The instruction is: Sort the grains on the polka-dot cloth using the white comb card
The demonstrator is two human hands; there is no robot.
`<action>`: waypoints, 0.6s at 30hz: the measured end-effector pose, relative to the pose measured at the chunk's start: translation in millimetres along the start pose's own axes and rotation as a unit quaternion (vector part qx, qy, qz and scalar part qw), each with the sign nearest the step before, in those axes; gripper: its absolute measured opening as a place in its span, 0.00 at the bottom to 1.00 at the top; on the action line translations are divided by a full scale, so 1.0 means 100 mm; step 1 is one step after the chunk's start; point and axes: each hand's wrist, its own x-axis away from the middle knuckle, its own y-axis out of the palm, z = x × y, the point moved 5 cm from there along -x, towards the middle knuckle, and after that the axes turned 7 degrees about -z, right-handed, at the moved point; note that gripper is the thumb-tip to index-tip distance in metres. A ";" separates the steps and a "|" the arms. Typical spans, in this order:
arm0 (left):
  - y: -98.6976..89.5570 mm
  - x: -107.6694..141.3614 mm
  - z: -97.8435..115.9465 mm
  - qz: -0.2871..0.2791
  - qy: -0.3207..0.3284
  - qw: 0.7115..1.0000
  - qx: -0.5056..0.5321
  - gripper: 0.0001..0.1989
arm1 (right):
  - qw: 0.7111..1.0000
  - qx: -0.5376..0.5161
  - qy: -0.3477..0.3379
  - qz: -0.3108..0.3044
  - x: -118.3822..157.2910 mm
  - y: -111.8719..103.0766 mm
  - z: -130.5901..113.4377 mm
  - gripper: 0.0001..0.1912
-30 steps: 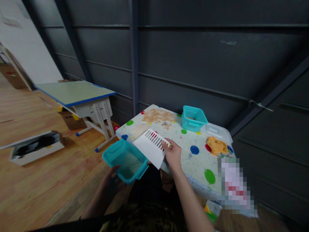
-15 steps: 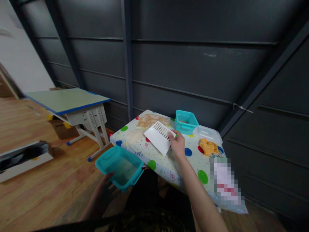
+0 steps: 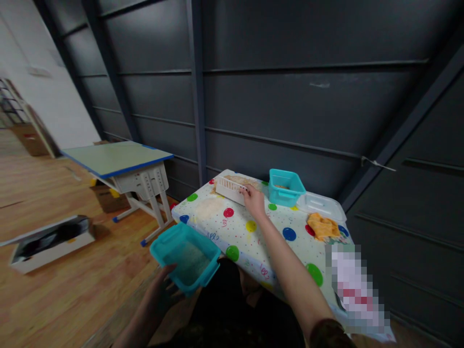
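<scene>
My right hand [image 3: 253,197] grips the right end of a white slotted scraper [image 3: 230,191], tilted up on its edge over the tabletop. Tan grains [image 3: 250,180] lie spread behind it, and a pale patch of fine white material [image 3: 209,209] lies in front. At the table's front left edge, a teal container [image 3: 186,256] with whitish contents is tilted. My left hand [image 3: 165,290] supports its near left side, fingers partly beneath it. A second teal container [image 3: 285,188] stands at the back with some brown grains inside.
A clear lid [image 3: 322,207] and a crumpled orange cloth [image 3: 324,227] lie on the right of the balloon-patterned tablecloth [image 3: 268,237]. A plastic bag [image 3: 358,295] hangs at the right edge. A green-topped desk [image 3: 119,157] and an open white box [image 3: 54,246] stand left. A dark wall rises behind.
My right hand has moved the scraper back and left toward the grains, tipping it from nearly flat to upright. My left hand still supports the container. The view has shifted slightly.
</scene>
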 end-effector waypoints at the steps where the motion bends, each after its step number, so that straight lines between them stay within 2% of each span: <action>1: 0.00 0.01 0.00 -0.005 0.007 1.000 -0.008 0.09 | 1.000 0.005 0.000 -0.001 0.02 0.01 0.02 0.08; 5: 0.00 0.04 -0.01 -0.012 0.001 1.000 -0.005 0.11 | 1.000 0.025 0.005 0.007 -0.01 -0.08 0.12 0.08; 14: -0.07 -0.06 -0.05 -0.026 -0.002 0.999 -0.021 0.15 | 0.998 -0.063 0.016 0.020 -0.26 -0.72 0.54 0.09; 18: -0.10 -0.09 -0.04 -0.025 -0.005 0.999 -0.024 0.18 | 0.998 -0.058 0.026 0.017 -0.26 -0.82 0.66 0.10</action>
